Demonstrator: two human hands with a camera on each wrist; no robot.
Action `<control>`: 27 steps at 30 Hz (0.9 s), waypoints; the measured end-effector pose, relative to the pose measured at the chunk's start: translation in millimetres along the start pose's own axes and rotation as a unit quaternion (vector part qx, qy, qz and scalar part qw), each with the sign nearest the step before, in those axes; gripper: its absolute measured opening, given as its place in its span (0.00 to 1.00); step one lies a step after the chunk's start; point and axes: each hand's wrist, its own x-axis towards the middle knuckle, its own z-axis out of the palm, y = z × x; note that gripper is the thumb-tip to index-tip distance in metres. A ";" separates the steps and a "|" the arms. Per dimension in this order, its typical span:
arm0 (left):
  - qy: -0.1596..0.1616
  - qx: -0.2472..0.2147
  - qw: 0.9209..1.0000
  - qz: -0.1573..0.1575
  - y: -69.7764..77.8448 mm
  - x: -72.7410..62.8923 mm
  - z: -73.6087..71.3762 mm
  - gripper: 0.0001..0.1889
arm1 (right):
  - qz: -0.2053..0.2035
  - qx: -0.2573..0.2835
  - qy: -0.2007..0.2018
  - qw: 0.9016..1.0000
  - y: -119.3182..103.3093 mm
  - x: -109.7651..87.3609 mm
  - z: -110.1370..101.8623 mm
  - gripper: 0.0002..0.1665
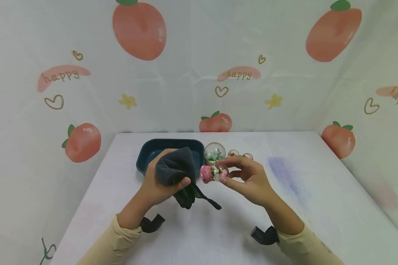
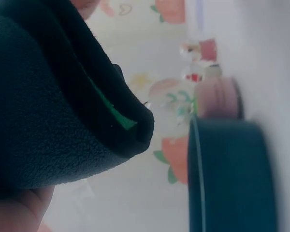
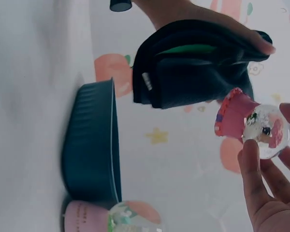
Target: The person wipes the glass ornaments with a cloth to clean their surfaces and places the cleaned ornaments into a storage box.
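A dark blue-grey fleece cloth [image 1: 176, 165] with black edging and a green inner side is bunched in my left hand [image 1: 154, 189], the thumb pressed over its front. A black strip hangs from it to the right. My right hand [image 1: 253, 180] pinches a small snow globe [image 1: 215, 173] by its clear dome between thumb and fingers. The globe lies tipped sideways in the air, its pink base pointing left toward the cloth. In the right wrist view, the snow globe's base [image 3: 236, 114] shows a red beaded rim close to the cloth [image 3: 183, 82], and small figures fill the dome.
A dark teal basin [image 1: 141, 157] stands behind my left hand, partly covered by it. Right of it on the white table [image 1: 219, 228] stands a larger snow globe [image 1: 215, 151] with a pink base. Two smaller globes, one red-tinted [image 1: 233, 152] and one pinkish [image 1: 248, 156], stand farther right.
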 end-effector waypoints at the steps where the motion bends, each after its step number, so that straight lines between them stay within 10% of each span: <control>1: 0.004 0.000 1.000 0.004 0.5 0.6 -2.9 0.43 | 0.003 0.000 0.000 1.000 1.2 1.8 0.7 0.25; 13: -0.006 0.002 1.000 0.021 1.9 4.3 -39.0 0.41 | -0.005 -0.130 -0.027 0.991 25.8 29.8 24.7 0.22; 27: -0.027 -0.018 0.999 0.027 -1.1 2.3 -43.9 0.35 | 0.006 -0.298 -0.164 0.940 52.3 68.7 59.6 0.20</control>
